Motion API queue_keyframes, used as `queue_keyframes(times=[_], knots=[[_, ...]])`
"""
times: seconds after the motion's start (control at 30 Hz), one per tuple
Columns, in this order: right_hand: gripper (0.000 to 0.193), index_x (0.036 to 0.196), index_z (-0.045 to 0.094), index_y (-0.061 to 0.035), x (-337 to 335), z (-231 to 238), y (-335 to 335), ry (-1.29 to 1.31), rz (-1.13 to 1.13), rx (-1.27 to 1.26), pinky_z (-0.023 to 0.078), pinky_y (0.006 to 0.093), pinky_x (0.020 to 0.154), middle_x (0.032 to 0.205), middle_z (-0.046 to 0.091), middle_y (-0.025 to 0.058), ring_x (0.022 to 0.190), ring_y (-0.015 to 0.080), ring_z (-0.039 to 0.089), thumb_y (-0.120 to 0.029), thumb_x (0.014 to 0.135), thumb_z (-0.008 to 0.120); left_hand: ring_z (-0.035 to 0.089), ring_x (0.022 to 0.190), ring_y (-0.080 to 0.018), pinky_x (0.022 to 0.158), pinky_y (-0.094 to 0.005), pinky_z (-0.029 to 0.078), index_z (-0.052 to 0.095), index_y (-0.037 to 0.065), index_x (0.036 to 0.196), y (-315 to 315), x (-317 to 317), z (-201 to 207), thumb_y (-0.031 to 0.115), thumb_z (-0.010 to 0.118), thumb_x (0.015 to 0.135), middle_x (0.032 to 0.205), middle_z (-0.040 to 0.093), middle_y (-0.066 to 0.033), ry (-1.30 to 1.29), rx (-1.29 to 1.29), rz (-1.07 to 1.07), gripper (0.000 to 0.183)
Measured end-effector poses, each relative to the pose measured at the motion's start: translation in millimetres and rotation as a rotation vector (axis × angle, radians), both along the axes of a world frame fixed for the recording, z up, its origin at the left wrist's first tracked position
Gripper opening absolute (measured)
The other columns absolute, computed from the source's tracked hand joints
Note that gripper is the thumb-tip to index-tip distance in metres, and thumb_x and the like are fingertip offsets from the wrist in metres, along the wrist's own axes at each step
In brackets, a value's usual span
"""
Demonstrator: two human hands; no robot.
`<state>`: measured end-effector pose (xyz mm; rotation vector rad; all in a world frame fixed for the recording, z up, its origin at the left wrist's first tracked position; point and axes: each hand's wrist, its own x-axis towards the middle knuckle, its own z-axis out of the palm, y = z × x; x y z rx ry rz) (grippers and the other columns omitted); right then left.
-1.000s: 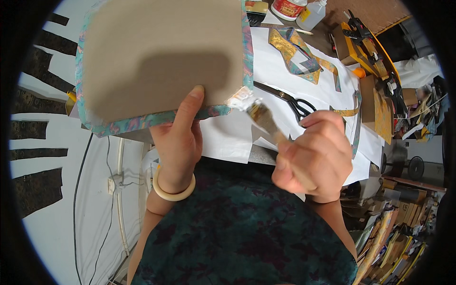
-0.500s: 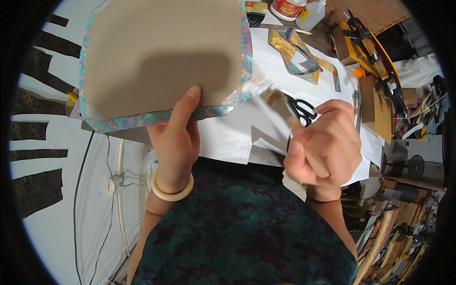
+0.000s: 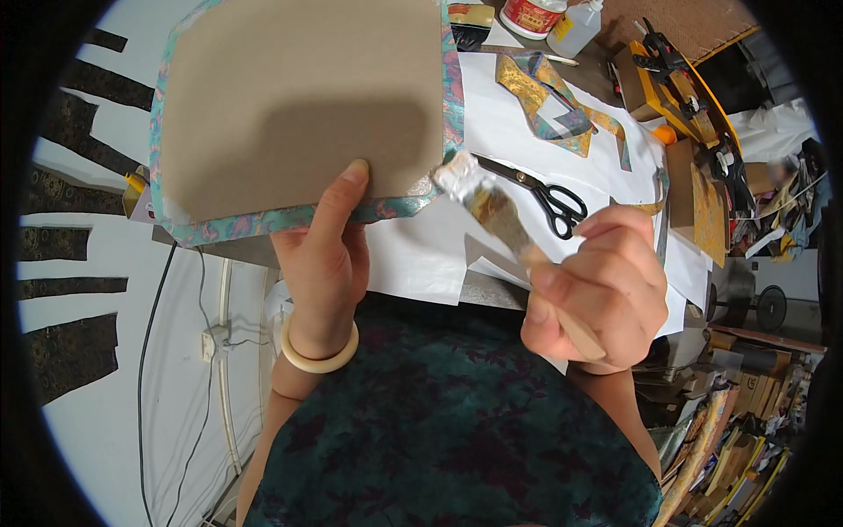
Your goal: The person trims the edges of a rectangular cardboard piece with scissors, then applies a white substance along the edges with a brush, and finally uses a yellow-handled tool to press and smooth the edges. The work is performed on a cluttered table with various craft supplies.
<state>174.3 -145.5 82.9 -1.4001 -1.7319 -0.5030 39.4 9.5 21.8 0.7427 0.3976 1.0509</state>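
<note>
Board (image 3: 307, 75): one, in left hand (image 3: 322, 241); brush (image 3: 499, 218): one, in right hand (image 3: 610, 294).

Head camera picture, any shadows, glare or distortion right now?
Head view: a soft-edged dark shadow on the flat brown board; head view: small bright glints at its lower right corner; head view: fisheye bending toward the black rim.

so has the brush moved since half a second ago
Yes, the brush has moved left, judged against the scissors on the white paper: it hid most of their blades then, and now they show to its right.
</note>
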Motion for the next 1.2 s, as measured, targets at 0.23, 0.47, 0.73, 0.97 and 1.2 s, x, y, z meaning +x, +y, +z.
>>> queue_keyframes(times=[0.23,0.47,0.73,0.97,1.2], knots=[[0.011,0.075,0.063,-0.0019,3,2,2,0.119,0.085,0.023,0.051,0.0347,0.061,0.059,0.052,0.004,0.051,0.0201,0.049,0.0,0.067,0.07,0.062,0.102,-0.0156,0.086,-0.0281,0.052,0.055,0.006,0.12,4,-3,-7,-0.007,0.061,0.087,0.113,0.061,-0.0053,-0.02,0.012,0.03,0.036],[0.011,0.092,0.07,-0.0008,86,-45,70,0.63,-0.259,0.039,0.049,0.0256,0.073,0.086,0.07,0.0078,0.079,0.0122,0.063,-0.006,0.082,0.069,0.059,0.108,-0.0171,0.094,-0.0317,0.048,0.053,0.006,0.124,29,-28,-29,-0.008,0.058,0.087,0.117,0.06,-0.0047,0.009,-0.025,0.272,0.04],[0.015,0.096,0.07,0.0006,159,-145,227,0.971,-0.037,-0.186,0.049,0.0218,0.073,0.086,0.07,0.0028,0.079,0.0075,0.062,-0.005,0.082,0.071,0.055,0.114,-0.0186,0.097,-0.0332,0.045,0.05,0.002,0.128,45,-68,-45,-0.007,0.058,0.087,0.124,0.057,-0.0083,0.044,-0.07,0.41,0.043],[0.019,0.098,0.069,0.0006,148,-193,307,1.04,-0.008,-0.242,0.051,0.0238,0.071,0.086,0.07,0.005,0.077,0.0098,0.064,-0.007,0.081,0.073,0.055,0.115,-0.0192,0.097,-0.0335,0.045,0.049,0.002,0.131,46,-69,-38,-0.006,0.059,0.088,0.126,0.056,-0.0085,0.023,-0.019,0.383,0.045],[0.05,0.125,0.059,-0.0004,123,-116,255,0.527,-0.399,-0.533,0.051,0.0377,0.087,0.111,0.069,0.0134,0.097,0.0278,0.067,-0.041,0.097,0.05,0.056,0.114,-0.019,0.096,-0.0334,0.047,0.047,0.004,0.133,46,-69,-43,-0.005,0.057,0.088,0.127,0.055,-0.0084,0.044,-0.036,0.382,0.047]])
